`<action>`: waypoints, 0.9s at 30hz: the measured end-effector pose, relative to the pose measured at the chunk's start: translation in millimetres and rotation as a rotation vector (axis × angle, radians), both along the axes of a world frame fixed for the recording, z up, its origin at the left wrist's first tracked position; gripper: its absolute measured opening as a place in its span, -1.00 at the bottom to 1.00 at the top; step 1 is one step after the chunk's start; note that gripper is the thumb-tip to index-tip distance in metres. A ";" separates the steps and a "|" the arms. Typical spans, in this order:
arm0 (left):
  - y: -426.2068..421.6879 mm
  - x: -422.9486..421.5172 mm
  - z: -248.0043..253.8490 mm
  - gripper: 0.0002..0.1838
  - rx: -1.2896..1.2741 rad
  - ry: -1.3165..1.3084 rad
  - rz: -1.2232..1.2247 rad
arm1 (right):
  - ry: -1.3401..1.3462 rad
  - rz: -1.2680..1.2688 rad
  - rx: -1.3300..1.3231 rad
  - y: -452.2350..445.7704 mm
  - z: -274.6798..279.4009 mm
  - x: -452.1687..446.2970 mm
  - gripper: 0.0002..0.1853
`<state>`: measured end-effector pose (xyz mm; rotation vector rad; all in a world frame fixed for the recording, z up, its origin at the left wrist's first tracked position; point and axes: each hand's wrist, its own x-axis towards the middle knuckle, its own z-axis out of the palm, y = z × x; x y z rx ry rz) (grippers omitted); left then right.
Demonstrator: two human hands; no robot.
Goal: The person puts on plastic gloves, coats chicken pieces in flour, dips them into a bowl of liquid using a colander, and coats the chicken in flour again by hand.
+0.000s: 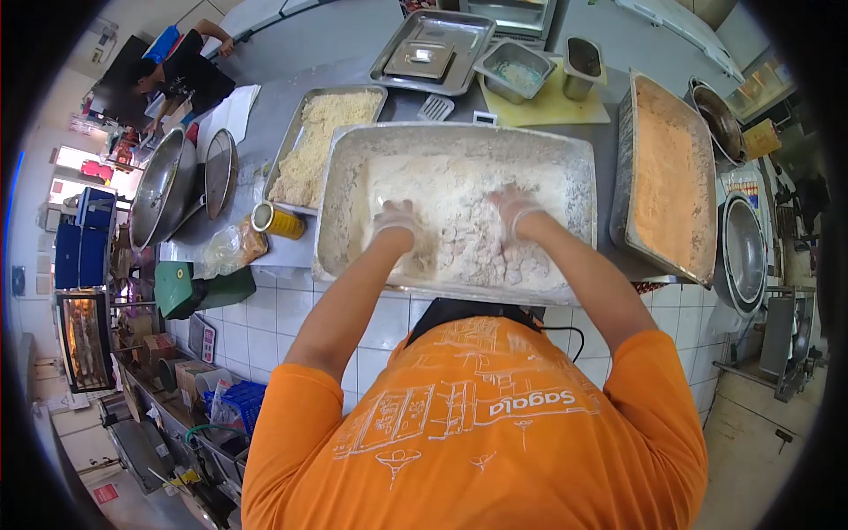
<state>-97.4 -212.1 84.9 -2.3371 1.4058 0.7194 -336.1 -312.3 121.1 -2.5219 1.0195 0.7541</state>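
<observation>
A large metal tray (325, 190) of white flour stands in front of me, with floury, lumpy pieces (495, 252) heaped in its near right part. My left hand (395, 217), in a clear glove, rests on the flour left of the middle with its fingers apart. Farther right, my right hand (514, 210), also gloved, lies in the flour beside the lumps, fingers spread and partly coated. Neither hand shows anything gripped. Flour hides some of the fingertips.
Left of the flour stands a tray of pale crumbs (331, 124); right, a deep tray of orange powder (667, 177). Behind are a slotted turner (435, 109), metal pans (515, 71) and a yellow cutting board (548, 106). A yellow can (283, 223) lies left. Another person (190, 75) stands far left.
</observation>
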 end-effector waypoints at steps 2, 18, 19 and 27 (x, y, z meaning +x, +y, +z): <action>-9.7 -26.2 27.3 -0.16 0.147 0.035 -0.375 | -0.078 0.010 0.027 -7.8 -20.9 -5.2 -0.02; -42.4 -110.7 64.5 -0.02 0.102 0.119 -0.718 | 0.147 -0.007 0.159 18.8 50.1 -42.4 0.20; -47.4 -101.9 55.4 -0.07 0.110 0.173 -0.720 | 0.149 -0.050 0.072 32.0 51.0 -41.2 0.19; -58.2 -63.1 24.2 -0.53 -0.284 0.334 -0.582 | -0.143 -0.289 0.020 12.0 -20.5 -41.0 -0.20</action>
